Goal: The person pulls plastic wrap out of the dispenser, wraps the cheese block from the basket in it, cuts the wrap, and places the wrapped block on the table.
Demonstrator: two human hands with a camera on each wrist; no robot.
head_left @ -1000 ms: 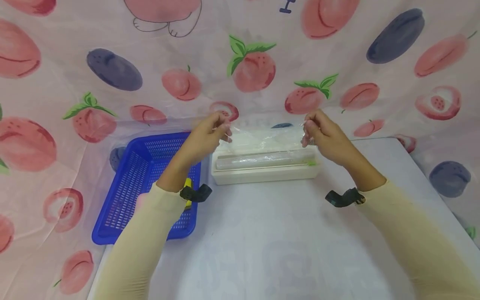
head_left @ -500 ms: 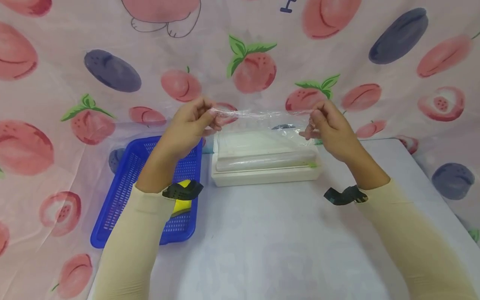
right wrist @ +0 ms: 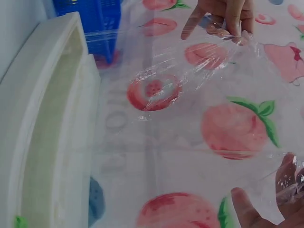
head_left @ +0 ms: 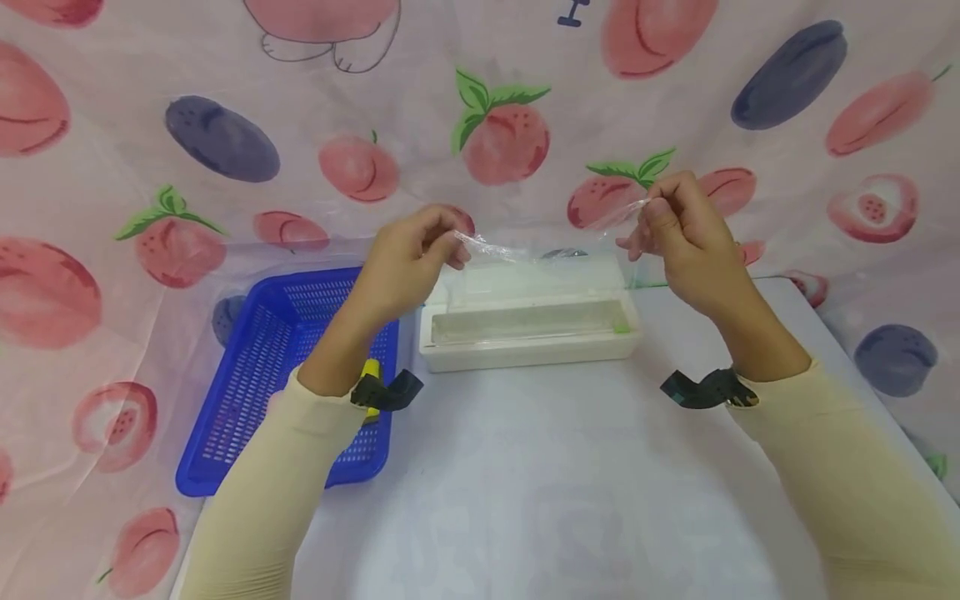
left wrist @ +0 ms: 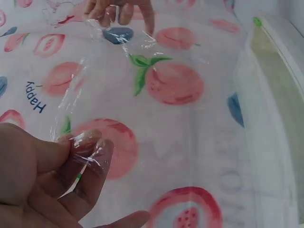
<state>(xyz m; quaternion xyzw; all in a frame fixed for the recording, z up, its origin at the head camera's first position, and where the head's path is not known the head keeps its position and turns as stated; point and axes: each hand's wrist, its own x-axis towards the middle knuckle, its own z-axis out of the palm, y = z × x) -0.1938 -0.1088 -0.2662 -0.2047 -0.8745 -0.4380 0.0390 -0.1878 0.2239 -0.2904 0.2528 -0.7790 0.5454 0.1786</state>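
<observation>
Clear cling film (head_left: 491,247) spans the gap between both hands, sagging in the middle. My left hand (head_left: 412,258) pinches one corner between thumb and fingers; in the left wrist view the film (left wrist: 88,147) wrinkles over those fingertips. Higher and to the right, my right hand (head_left: 690,237) pinches the other corner. Below them stands a long white cling film box (head_left: 525,357), its lid (head_left: 540,275) raised at the back and a small green piece (head_left: 621,318) at its right end. The film hangs down close to the box in both wrist views.
Left of the box stands a blue perforated basket (head_left: 247,400), partly covered by my left arm, with a yellow item (head_left: 371,368) inside. A fruit-patterned cloth (head_left: 510,50) hangs behind the white table (head_left: 540,483).
My right hand has risen and shifted right. My left hand went up and left, then came back down and right. The film's top edge, earlier stretched straight, now sags; the box's opening looks darker.
</observation>
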